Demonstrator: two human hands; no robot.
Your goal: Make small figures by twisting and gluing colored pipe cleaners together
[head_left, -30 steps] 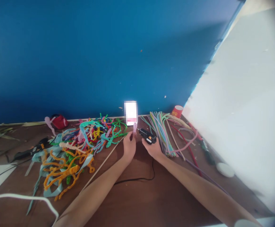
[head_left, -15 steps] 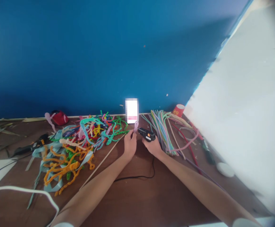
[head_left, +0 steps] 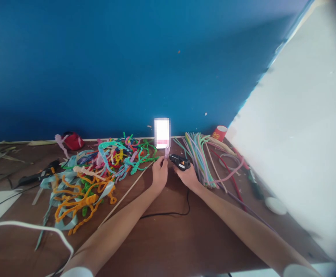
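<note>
At centre, my left hand pinches a formed loop; my right hand grips the glue gun, gluing seemingly unfinished.

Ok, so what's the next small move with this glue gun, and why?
Probably ease the glue gun up to the lilac loop: the right grip aims its nozzle that way, the left grip pinches the loop upright, and contact is hard to make out.

A red cup stands near the blue wall; a red pouch lies farther left on the counter.
</note>
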